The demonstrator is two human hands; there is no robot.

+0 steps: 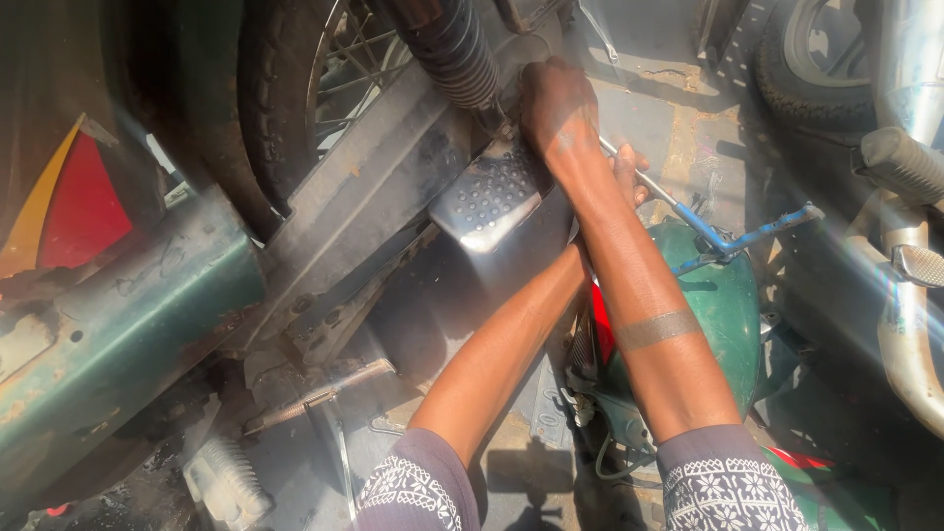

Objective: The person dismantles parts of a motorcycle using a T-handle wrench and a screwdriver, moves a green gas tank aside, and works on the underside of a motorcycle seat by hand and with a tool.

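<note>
At upper centre of the frame, a fastener below the shock absorber (452, 49) is judged mid-loosening: the right hand (559, 110) is closed there, the left hand (629, 172) is wrapped on the blue-handled wrench (708, 228), and steady turning is called for.

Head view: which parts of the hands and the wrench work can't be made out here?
- Left hand: mostly hidden behind the right forearm.
- Right hand: its fingers curl out of sight, so what they grip is unclear.
- Blue wrench: its working end disappears behind the hands.
- Shock absorber: top cut off by the frame edge; sun glare washes over it.
</note>
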